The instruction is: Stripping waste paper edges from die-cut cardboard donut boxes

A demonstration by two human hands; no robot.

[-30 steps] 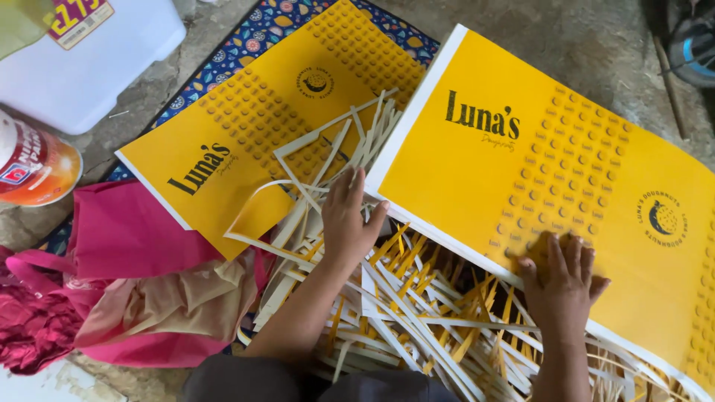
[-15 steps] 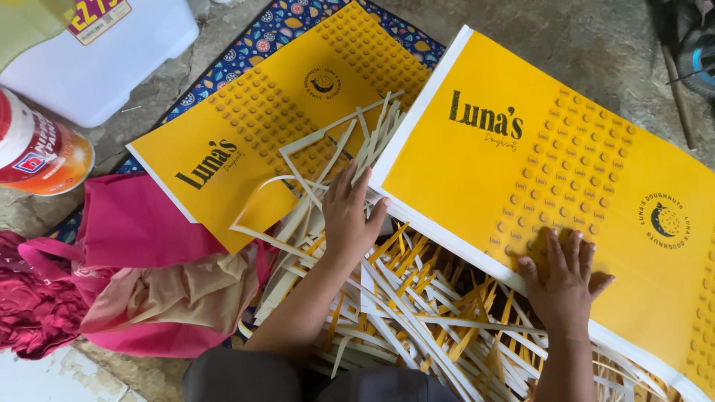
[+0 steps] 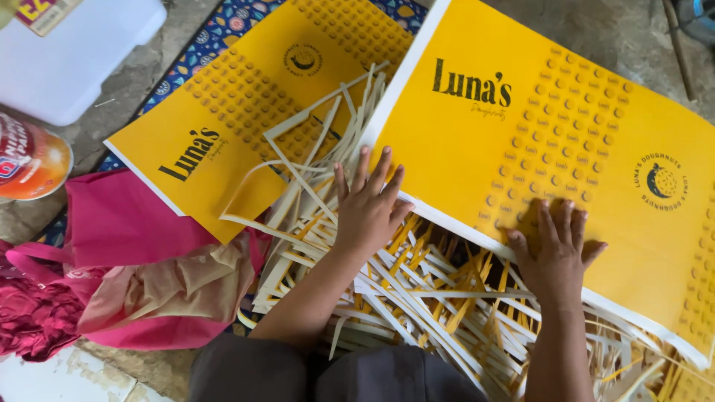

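Observation:
A large yellow printed sheet (image 3: 521,126) lies tilted across a heap of white and yellow paper strips (image 3: 417,298). My left hand (image 3: 369,208) rests flat with fingers spread at the sheet's near-left edge, partly on the strips. My right hand (image 3: 555,253) presses flat on the sheet's lower part, fingers apart. Neither hand grips anything. A second yellow printed sheet (image 3: 246,112) lies to the left, partly under loose strips.
A pink cloth bag (image 3: 126,253) and crumpled beige paper (image 3: 171,290) sit at the lower left. A white plastic box (image 3: 74,59) and a round red-orange tin (image 3: 30,160) stand at the left. A patterned blue mat (image 3: 223,26) lies under the sheets on concrete floor.
Both hands stay in nearly the same spots on the sheet and strips. The view has shifted slightly, so everything sits a little lower and to the right in frame.

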